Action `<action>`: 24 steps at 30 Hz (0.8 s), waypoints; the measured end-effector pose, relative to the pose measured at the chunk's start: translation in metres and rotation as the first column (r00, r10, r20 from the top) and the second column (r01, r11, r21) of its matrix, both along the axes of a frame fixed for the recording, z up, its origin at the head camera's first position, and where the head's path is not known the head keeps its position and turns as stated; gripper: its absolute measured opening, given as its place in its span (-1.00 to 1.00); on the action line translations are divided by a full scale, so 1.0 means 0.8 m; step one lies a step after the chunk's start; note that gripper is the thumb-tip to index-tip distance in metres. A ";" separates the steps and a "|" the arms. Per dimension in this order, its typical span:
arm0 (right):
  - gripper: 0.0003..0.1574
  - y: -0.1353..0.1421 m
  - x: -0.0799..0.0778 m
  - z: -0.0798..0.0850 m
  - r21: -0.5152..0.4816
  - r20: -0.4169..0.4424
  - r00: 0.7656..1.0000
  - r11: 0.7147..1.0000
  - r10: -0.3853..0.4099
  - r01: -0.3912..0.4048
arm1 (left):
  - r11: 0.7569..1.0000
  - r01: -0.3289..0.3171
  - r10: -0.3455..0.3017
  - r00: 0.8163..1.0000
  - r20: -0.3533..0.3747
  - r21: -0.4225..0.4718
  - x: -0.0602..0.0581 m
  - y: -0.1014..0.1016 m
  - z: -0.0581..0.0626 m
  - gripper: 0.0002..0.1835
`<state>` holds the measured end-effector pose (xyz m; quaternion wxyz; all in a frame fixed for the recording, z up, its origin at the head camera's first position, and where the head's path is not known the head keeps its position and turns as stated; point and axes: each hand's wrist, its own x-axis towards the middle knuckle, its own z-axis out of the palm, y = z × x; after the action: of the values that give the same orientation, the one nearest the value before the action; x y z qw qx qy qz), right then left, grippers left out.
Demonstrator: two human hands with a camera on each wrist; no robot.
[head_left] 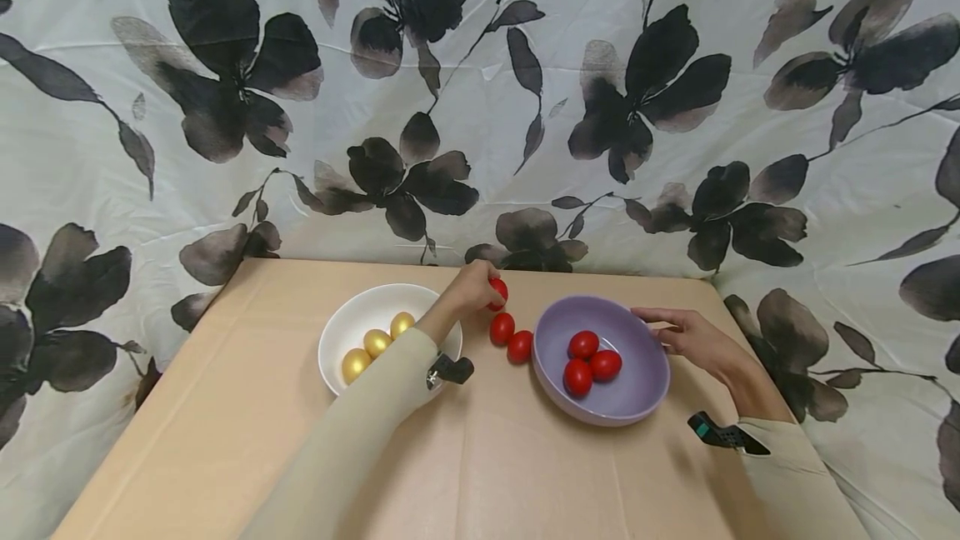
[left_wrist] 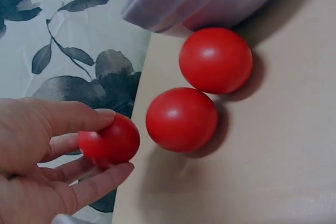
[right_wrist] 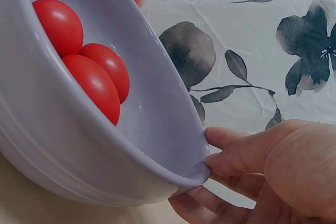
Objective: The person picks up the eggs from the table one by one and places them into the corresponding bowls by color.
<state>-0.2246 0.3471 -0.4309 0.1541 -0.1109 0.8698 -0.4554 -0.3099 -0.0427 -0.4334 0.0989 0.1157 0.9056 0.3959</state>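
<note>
My left hand pinches a red egg between thumb and fingertips, above the far part of the table. Just beside it, two more red eggs rest on the tabletop, the nearer one to the purple bowl right at its side. Three red eggs lie grouped inside that bowl. On the bowl's right side, my right hand holds the rim, thumb on the edge and fingers lower on the outside.
A white bowl with several gold eggs stands left of the red ones, partly hidden by my left forearm. The light wooden table ends at a floral cloth behind and at the sides.
</note>
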 end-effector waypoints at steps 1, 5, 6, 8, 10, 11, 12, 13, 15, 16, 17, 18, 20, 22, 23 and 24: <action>-0.41 0.000 0.000 0.000 0.000 -0.002 1.000 1.000 0.001 -0.001 | 1.000 0.000 0.000 1.000 -0.003 0.009 0.001 -0.001 0.002 -0.51; -0.41 0.001 -0.001 -0.001 0.001 -0.002 1.000 1.000 0.005 -0.005 | 0.999 0.001 -0.001 1.000 -0.001 0.050 0.005 -0.003 0.008 -0.52; -0.40 0.002 -0.001 -0.001 0.000 -0.001 1.000 1.000 0.008 -0.008 | 0.998 0.000 0.000 1.000 0.000 0.061 0.006 -0.003 0.010 -0.53; -0.40 0.002 0.000 -0.001 -0.002 -0.002 1.000 1.000 0.011 -0.011 | 0.997 0.002 -0.002 1.000 0.001 0.082 0.008 -0.003 0.012 -0.53; -0.40 0.003 0.000 -0.001 -0.002 -0.005 1.000 1.000 0.012 -0.012 | 0.995 0.005 -0.004 1.000 -0.004 0.099 0.010 -0.003 0.014 -0.53; -0.41 0.003 0.001 -0.001 -0.002 -0.007 1.000 1.000 0.011 -0.011 | 0.995 0.007 -0.006 1.000 -0.012 0.102 0.011 -0.003 0.014 -0.53; -0.41 0.003 0.001 -0.001 -0.003 -0.008 1.000 1.000 0.011 -0.011 | 0.994 0.010 -0.008 1.000 -0.018 0.109 0.012 -0.002 0.015 -0.52; -0.41 0.003 0.001 -0.001 -0.002 -0.010 1.000 1.000 0.011 -0.011 | 0.993 0.014 -0.011 1.000 -0.022 0.116 0.014 -0.002 0.015 -0.52; -0.41 0.003 0.001 -0.001 0.000 -0.010 1.000 1.000 0.011 -0.011 | 0.991 0.020 -0.016 1.000 -0.027 0.130 0.018 -0.001 0.017 -0.53; -0.41 0.003 0.002 -0.001 -0.001 -0.010 1.000 1.000 0.010 -0.010 | 0.990 0.022 -0.018 1.000 -0.025 0.140 0.020 -0.001 0.018 -0.53; -0.40 0.003 0.001 -0.001 0.000 -0.010 1.000 1.000 0.011 -0.011 | 0.988 0.026 -0.023 0.999 -0.025 0.151 0.022 -0.001 0.019 -0.52; -0.41 0.003 0.001 -0.001 0.000 -0.010 1.000 1.000 0.011 -0.011 | 0.986 0.029 -0.025 0.999 -0.021 0.164 0.025 0.000 0.021 -0.52; -0.41 0.003 0.001 -0.001 -0.004 -0.010 1.000 1.000 0.011 -0.011 | 0.983 0.029 -0.026 1.000 -0.016 0.180 0.030 -0.001 0.023 -0.52; -0.41 0.002 0.001 -0.001 -0.010 -0.012 1.000 1.000 0.009 -0.009 | 0.981 0.028 -0.025 1.000 -0.016 0.194 0.035 -0.001 0.026 -0.51; -0.41 0.002 0.001 -0.001 -0.011 -0.013 1.000 1.000 0.009 -0.009 | 0.980 0.028 -0.025 1.000 -0.017 0.198 0.037 -0.002 0.027 -0.51; -0.41 0.001 0.001 0.000 -0.017 -0.013 1.000 1.000 0.009 -0.009 | 0.980 0.028 -0.024 1.000 -0.019 0.198 0.040 -0.002 0.028 -0.51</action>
<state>-0.2238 0.3483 -0.4312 0.1498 -0.1191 0.8664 -0.4612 -0.2778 -0.0439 -0.4113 0.0844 0.1400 0.8609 0.4817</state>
